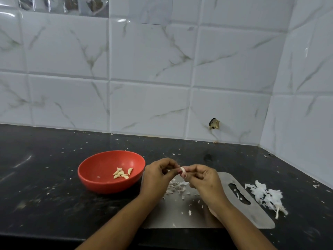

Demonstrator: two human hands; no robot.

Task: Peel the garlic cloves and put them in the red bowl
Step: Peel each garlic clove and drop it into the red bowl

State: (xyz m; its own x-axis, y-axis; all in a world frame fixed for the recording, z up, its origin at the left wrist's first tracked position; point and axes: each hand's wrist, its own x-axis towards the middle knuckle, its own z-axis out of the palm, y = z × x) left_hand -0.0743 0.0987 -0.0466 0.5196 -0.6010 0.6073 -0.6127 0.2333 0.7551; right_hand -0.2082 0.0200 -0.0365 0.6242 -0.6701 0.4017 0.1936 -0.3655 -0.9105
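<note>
Steel board point(225, 219) beneath both hands point(156, 175) point(203, 179), pinching one garlic clove point(183, 170); red bowl point(93, 177) left, peel heap point(266, 195) right.

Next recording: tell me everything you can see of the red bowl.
The red bowl is round, plain and matte, plastic by its look. It stands upright on the black counter, just left of the metal cutting board. Inside, toward the right of its bottom, lie several peeled garlic cloves and a scrap of skin. The left hand, pinching a garlic clove, is close by its right rim; whether they touch cannot be told.
</note>
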